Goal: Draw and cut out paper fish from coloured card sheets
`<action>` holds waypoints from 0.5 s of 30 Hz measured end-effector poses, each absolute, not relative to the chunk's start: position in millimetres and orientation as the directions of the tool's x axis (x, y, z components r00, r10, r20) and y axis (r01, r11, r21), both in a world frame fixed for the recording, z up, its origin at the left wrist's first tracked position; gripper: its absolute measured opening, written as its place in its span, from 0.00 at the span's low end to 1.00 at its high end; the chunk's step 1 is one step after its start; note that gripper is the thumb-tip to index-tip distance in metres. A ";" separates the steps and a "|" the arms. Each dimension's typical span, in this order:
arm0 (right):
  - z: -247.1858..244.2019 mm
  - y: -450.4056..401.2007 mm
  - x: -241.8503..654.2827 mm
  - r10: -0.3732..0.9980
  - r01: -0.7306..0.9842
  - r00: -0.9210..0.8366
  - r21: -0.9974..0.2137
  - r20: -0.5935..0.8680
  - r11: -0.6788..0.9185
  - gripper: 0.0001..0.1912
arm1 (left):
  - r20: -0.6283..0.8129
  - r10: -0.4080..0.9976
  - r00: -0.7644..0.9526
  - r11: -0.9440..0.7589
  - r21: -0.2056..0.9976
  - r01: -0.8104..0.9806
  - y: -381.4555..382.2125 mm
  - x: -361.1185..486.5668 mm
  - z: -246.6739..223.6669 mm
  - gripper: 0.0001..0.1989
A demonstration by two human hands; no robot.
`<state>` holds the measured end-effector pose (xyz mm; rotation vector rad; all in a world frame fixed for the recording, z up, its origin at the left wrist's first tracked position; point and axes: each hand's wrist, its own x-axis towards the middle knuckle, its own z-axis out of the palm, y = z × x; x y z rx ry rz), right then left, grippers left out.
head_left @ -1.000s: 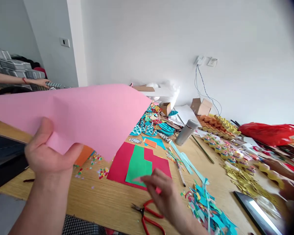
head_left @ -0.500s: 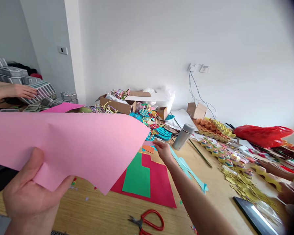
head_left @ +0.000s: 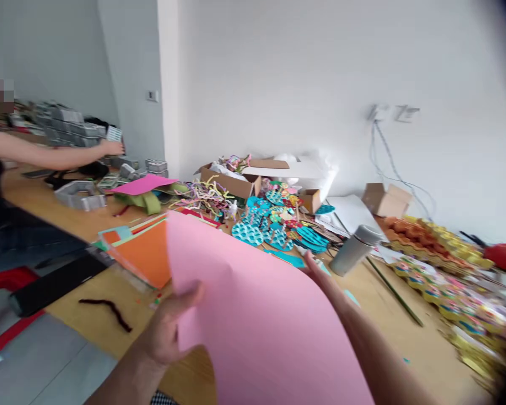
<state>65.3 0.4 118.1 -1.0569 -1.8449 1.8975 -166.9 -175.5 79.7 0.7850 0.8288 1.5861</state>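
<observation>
A large pink paper sheet (head_left: 253, 315) hangs curved across the middle of the view. My left hand (head_left: 168, 323) grips its left edge, thumb on the front face. Behind the sheet's right side reaches my right hand (head_left: 314, 267), near blue paper strips (head_left: 287, 258); its fingers are partly covered and blurred, so what it holds, if anything, is unclear. Left of the pink sheet lies a stack of coloured paper with orange (head_left: 145, 253) on top. A magenta sheet (head_left: 145, 184) rests farther back on green material.
A grey flask (head_left: 356, 250) and a green stick (head_left: 394, 292) stand out at the right, beside decorated egg cartons (head_left: 447, 292). Craft pieces and cardboard boxes (head_left: 230, 183) line the wall. At left, a person's arm (head_left: 54, 156) reaches toward grey stacked pieces. A dark pipe cleaner (head_left: 107, 306) lies near the front edge.
The view has turned left. The pink sheet now hangs lower and more upright, covering the table's middle. The orange paper stack has come into view; the other person's arm has shifted.
</observation>
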 end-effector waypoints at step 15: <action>185.6 -35.3 62.9 0.685 0.257 -0.712 -0.965 -0.152 0.054 0.26 | 0.061 0.995 0.075 0.000 0.776 -0.631 -190.4 -162.9 72.3 0.24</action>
